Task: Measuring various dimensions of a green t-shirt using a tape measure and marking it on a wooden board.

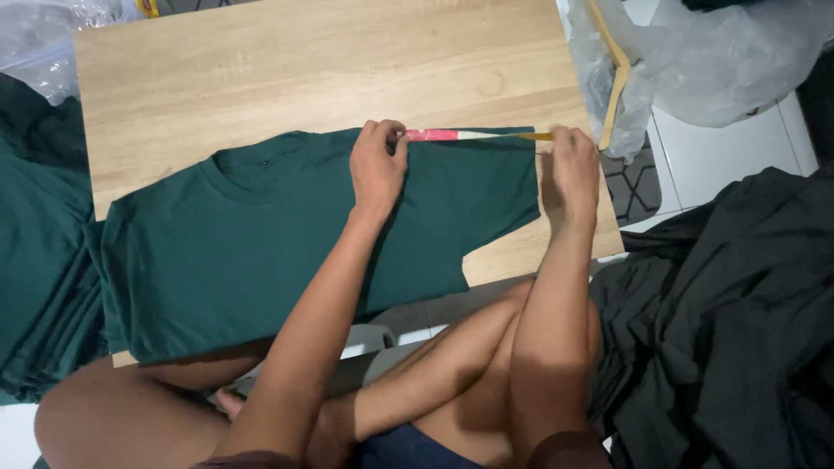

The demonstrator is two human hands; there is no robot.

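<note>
Dark green cotton t-shirt [261, 234] lies flat on the pale wooden board [287, 69]; a pink-and-white measuring tape [452, 135] runs along its upper shoulder-sleeve edge. Left hand [376, 165] pinches the tape at the shoulder, right hand [573, 169] grips its other end at the sleeve hem. Judgement: keep the tape taut and the fabric unwrinkled.

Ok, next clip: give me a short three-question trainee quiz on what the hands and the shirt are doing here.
1. True or false: the green T-shirt lies flat on the wooden board.
2. What do both hands stretch along the shirt's upper edge?
A. measuring tape
B. hanger
C. scissors
3. Which hand is at the sleeve end?

Key
1. True.
2. A: the left hand and right hand hold a measuring tape.
3. The right hand.
</note>
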